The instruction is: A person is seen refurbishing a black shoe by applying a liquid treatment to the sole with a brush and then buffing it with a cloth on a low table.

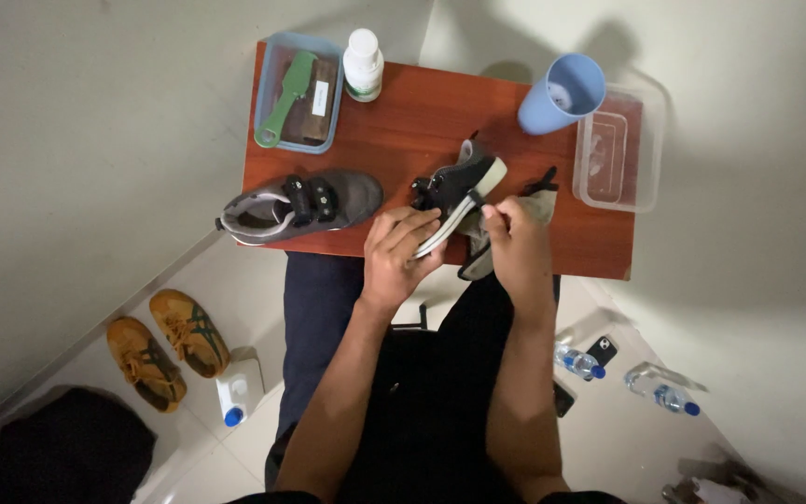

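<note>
Dark grey canvas shoe with a pale rubber sole [457,189] sits tilted on its side at the near edge of the reddish-brown wooden surface [422,121], its sole turned toward the person. The left hand [398,252] grips it from below, fingers [412,227] wrapped narrowly around the sole edge, forearm rising straight from the lap. The right hand [518,245] pinches a grey cloth [534,207] against the shoe's side, fingers closed on the fabric, wrist bent inward.

Just left of it lies the matching grey shoe with two black straps [300,205], its heel overhanging the surface's left edge. Bare wood lies open between the shoes and the far edge.

At the far left corner a pale blue plastic tray [272,56] holds a green-handled brush [286,98]; a white bottle with a green band [363,63] stands beside it. At the right, a light blue plastic cup [562,93] leans near a clear plastic box [646,149] that juts past the right edge.

On the floor lie a pair of tan shoes [165,345], a white jug with a blue cap [235,392] and two clear water bottles [578,361].
</note>
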